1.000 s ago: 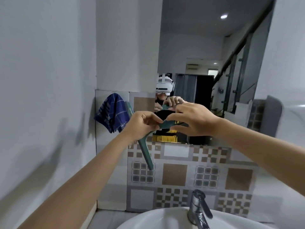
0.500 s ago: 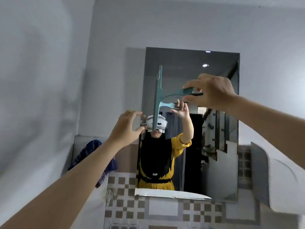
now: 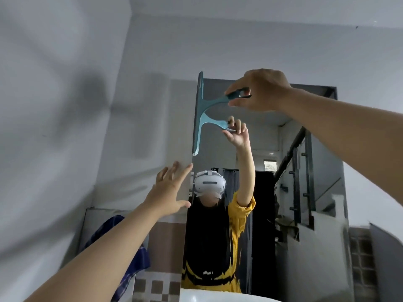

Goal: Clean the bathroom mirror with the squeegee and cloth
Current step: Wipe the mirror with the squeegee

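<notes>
- While the teal squeegee [image 3: 201,110] is standing with its blade upright against the top left edge of the mirror [image 3: 283,171], the right hand [image 3: 259,90] is pinching its handle between thumb and curled fingers.
- The left hand [image 3: 169,192] is reaching up with fingers straight and spread, holding nothing; its fingertips are lying at the mirror's left edge, below the blade.
- The blue checked cloth [image 3: 133,253] is hanging at the wall, low on the left, partly hidden behind the left forearm.
- The grey wall [image 3: 65,105] is surrounding the mirror.

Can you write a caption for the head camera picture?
Right hand holds teal squeegee at the mirror's top-left edge; left hand open.
</notes>
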A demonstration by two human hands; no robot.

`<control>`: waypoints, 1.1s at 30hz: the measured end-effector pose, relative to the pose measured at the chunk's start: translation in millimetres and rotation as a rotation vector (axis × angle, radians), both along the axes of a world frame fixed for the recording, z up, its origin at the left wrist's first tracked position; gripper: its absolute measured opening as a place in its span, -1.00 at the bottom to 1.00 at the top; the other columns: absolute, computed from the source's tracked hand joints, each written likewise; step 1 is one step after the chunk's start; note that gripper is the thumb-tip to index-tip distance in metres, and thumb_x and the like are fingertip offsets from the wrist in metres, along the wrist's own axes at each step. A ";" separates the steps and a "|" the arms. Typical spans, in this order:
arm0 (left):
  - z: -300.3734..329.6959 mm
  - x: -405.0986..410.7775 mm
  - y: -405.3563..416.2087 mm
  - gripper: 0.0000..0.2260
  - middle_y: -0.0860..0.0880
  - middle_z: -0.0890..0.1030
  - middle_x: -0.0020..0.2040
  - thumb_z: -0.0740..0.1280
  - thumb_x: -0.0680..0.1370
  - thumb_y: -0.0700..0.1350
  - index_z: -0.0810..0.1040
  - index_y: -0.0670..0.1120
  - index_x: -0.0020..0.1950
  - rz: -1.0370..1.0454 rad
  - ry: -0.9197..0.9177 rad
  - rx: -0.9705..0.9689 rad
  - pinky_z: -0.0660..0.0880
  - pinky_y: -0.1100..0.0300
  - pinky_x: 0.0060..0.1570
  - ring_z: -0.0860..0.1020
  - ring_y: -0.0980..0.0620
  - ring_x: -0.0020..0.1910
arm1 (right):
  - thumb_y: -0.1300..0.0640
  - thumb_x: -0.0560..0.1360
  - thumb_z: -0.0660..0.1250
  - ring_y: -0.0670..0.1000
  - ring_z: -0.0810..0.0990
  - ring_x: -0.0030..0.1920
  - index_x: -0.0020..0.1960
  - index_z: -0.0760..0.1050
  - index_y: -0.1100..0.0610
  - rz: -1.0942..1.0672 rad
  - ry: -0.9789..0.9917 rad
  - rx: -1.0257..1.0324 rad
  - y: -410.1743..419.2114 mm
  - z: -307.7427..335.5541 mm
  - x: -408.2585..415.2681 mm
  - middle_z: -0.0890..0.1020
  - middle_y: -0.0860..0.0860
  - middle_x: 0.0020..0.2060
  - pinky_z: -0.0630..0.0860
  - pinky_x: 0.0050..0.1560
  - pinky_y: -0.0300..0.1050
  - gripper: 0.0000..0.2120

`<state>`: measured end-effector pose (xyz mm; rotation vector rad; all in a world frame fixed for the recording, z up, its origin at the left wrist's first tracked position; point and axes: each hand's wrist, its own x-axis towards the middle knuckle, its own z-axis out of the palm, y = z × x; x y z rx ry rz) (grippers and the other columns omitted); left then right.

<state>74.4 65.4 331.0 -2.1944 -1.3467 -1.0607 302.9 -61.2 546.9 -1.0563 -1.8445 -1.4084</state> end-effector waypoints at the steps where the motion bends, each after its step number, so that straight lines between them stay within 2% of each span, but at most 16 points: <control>1: -0.4 -0.7 0.9 -0.07 -0.03 -0.17 0.56 0.44 0.41 0.09 -0.22 0.28 0.48 -0.007 0.002 0.003 0.20 -0.26 0.37 -0.16 -0.18 0.52 | -0.19 0.49 0.32 0.06 0.53 0.02 0.22 0.54 -0.15 -0.008 -0.008 -0.004 1.6 1.3 -0.6 0.47 -0.13 -0.15 0.32 -0.13 -0.12 -0.67; 6: -0.6 -2.5 2.5 -0.06 -0.02 -0.21 0.56 0.42 0.42 0.10 -0.27 0.30 0.46 -0.002 0.022 0.018 0.24 -0.22 0.36 -0.18 -0.17 0.52 | -0.18 0.49 0.32 -0.03 0.44 -0.09 0.22 0.54 -0.13 0.017 0.007 -0.026 11.9 0.2 6.5 0.50 -0.13 -0.13 0.30 -0.18 -0.14 -0.68; 9: -1.2 -1.4 0.6 -0.06 -0.01 -0.22 0.56 0.42 0.42 0.11 -0.29 0.30 0.46 0.020 0.027 0.017 0.29 -0.20 0.33 -0.17 -0.15 0.52 | -0.16 0.50 0.32 -0.02 0.46 -0.12 0.21 0.54 -0.12 0.034 0.013 -0.030 14.1 -3.8 17.1 0.53 -0.10 -0.15 0.26 -0.30 -0.21 -0.69; 15: 0.2 -0.3 -3.4 -0.05 -0.03 -0.20 0.56 0.42 0.41 0.12 -0.31 0.30 0.45 0.045 0.050 0.028 0.30 -0.20 0.34 -0.14 -0.18 0.52 | -0.18 0.47 0.34 -0.01 0.49 -0.16 0.19 0.55 -0.16 0.025 0.112 -0.067 14.2 -11.7 58.6 0.47 -0.19 -0.30 0.30 -0.25 -0.16 -0.69; 19: 0.2 0.4 -3.8 -0.06 -0.03 -0.20 0.56 0.42 0.41 0.14 -0.29 0.31 0.45 0.045 0.042 0.025 0.31 -0.21 0.31 -0.13 -0.17 0.53 | -0.16 0.47 0.36 0.01 0.49 -0.19 0.17 0.57 -0.15 0.034 0.150 -0.063 13.7 -16.6 82.1 0.52 -0.09 -0.24 0.29 -0.34 -0.22 -0.70; 26: -0.5 -1.0 -0.9 -0.06 -0.04 -0.18 0.56 0.42 0.40 0.15 -0.28 0.31 0.45 0.041 0.045 0.037 0.28 -0.20 0.33 -0.11 -0.18 0.52 | -0.20 0.42 0.39 0.04 0.52 -0.18 0.09 0.59 -0.19 0.027 0.303 -0.042 2.2 -19.5 143.6 0.59 -0.05 -0.21 0.40 -0.22 -0.10 -0.73; 33: -1.0 -0.9 -0.2 -0.06 -0.06 -0.16 0.56 0.43 0.40 0.14 -0.26 0.31 0.46 0.025 0.037 0.047 0.26 -0.21 0.34 -0.10 -0.18 0.52 | -0.19 0.41 0.41 0.04 0.51 -0.16 0.06 0.59 -0.20 0.025 0.353 -0.020 -1.1 -25.8 165.2 0.58 -0.08 -0.22 0.43 -0.18 -0.08 -0.76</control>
